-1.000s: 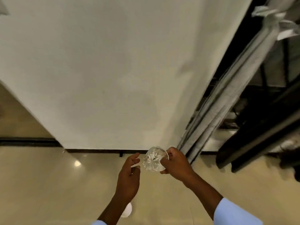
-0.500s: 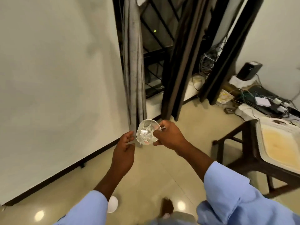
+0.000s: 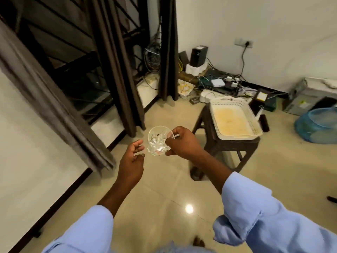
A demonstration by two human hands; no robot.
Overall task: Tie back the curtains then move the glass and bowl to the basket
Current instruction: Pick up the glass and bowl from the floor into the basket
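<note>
right hand [image 3: 184, 144] pinches the cut glass [image 3: 158, 141] by its rim, left hand [image 3: 132, 161] half open, empty (slippy grip, could drop before the basket [image 3: 235, 118])

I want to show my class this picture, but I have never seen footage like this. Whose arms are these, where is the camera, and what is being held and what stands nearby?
No machine here: the arms belong to a person wearing a camera on the head, so you look forward and down at their own hands. The right hand grips a cut glass by its side. The left hand is open beside it, holding nothing. Ahead and to the right, a white basket sits on a dark stool; it looks empty. Dark curtains hang on the left before a barred window. Boxes and cables lie along the far wall.
</note>
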